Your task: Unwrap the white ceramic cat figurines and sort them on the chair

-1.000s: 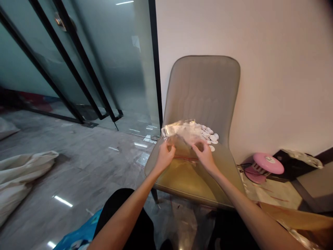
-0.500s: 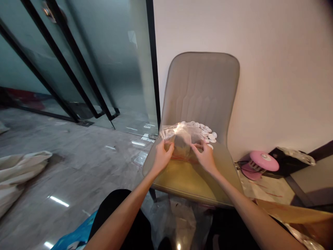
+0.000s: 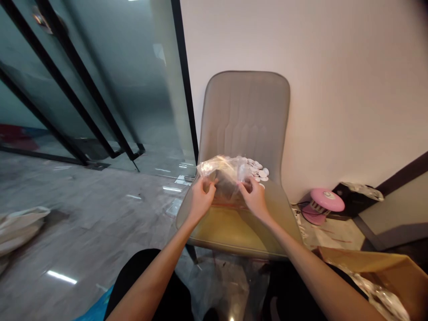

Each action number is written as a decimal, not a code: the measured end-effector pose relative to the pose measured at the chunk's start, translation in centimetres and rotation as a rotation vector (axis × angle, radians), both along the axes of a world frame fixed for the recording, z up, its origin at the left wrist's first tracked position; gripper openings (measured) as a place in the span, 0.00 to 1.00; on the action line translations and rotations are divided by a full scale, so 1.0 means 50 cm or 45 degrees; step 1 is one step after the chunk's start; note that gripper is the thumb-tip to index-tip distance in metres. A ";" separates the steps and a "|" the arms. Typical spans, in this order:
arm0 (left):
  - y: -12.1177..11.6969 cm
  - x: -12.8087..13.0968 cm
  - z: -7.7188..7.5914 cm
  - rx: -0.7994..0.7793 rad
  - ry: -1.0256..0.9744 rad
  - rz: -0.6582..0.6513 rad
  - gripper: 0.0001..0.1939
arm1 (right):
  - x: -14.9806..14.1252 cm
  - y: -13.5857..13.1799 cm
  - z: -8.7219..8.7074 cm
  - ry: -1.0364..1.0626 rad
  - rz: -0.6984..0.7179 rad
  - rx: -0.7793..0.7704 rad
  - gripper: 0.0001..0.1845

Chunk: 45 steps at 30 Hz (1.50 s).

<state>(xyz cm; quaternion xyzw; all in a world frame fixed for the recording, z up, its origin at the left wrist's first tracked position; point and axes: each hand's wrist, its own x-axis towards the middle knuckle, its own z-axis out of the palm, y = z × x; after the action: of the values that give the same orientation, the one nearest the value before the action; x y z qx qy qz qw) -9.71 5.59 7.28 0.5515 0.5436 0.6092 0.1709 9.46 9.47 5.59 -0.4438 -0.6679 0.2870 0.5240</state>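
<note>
A clear plastic bag (image 3: 225, 185) is stretched between my two hands above the chair seat. My left hand (image 3: 202, 194) pinches its left side between thumb and fingers. On the other side, my right hand (image 3: 252, 192) grips the bag's right part in the same way. Several white round discs (image 3: 259, 169) lie heaped on the seat just beyond my right hand. Glare and motion blur smear the plastic, so whether anything is inside it cannot be made out. The padded chair (image 3: 245, 102) stands against the wall, its seat under both hands.
A pink mushroom-shaped device (image 3: 326, 200) sits on the right beside a black box (image 3: 356, 200). An open cardboard box (image 3: 377, 263) with clear plastic stands at lower right. Glass doors (image 3: 133, 80) are at left, and a pale sack (image 3: 22, 229) lies on the floor.
The view has swung a little to the right, so the chair and hands sit further left in it. Both hands keep hold of the bag, whose plastic has shifted and crumpled slightly.
</note>
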 end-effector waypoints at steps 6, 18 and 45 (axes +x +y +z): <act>0.004 0.007 0.017 0.037 0.012 0.047 0.08 | -0.005 -0.003 -0.002 0.082 0.093 -0.126 0.14; 0.062 -0.028 -0.054 -0.577 -0.237 -0.163 0.09 | 0.023 0.045 -0.051 -0.176 -0.037 -0.599 0.06; -0.037 0.003 -0.049 -0.834 1.390 0.036 0.24 | 0.114 0.007 -0.045 -1.032 0.000 -0.458 0.11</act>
<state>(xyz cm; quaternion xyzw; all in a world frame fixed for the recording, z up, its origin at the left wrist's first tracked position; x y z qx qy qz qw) -9.58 3.73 4.84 0.6944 0.7179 0.0447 0.0210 15.14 9.82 3.36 -0.6045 -0.7589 0.2014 0.1343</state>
